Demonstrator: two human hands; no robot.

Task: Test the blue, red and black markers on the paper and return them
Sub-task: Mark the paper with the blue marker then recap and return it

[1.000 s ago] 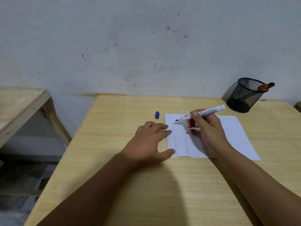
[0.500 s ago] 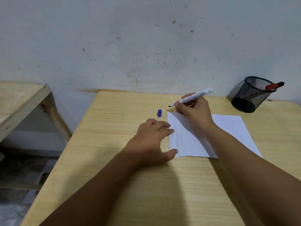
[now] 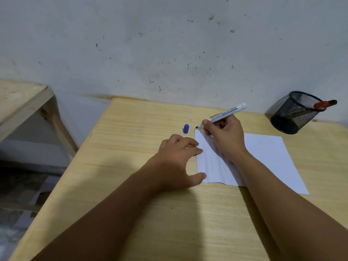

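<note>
My right hand (image 3: 225,137) grips an uncapped white board marker (image 3: 225,114), its dark tip just off the far left corner of the white paper (image 3: 269,157). A blue cap (image 3: 186,128) stands on the wooden table (image 3: 131,166) just left of that tip. My left hand (image 3: 176,161) rests palm down with fingers spread, fingertips and thumb touching the paper's left edge. At the back right a black mesh pen holder (image 3: 295,113) leans tilted, with a red-capped marker (image 3: 323,104) sticking out of it.
A stained grey wall runs right behind the table. Another wooden bench (image 3: 20,102) stands to the left across a gap with dark floor below. The table's left edge runs diagonally toward me.
My right hand has carried the marker from over the paper's middle to its far left corner, close to the blue cap. The left hand has stayed in place.
</note>
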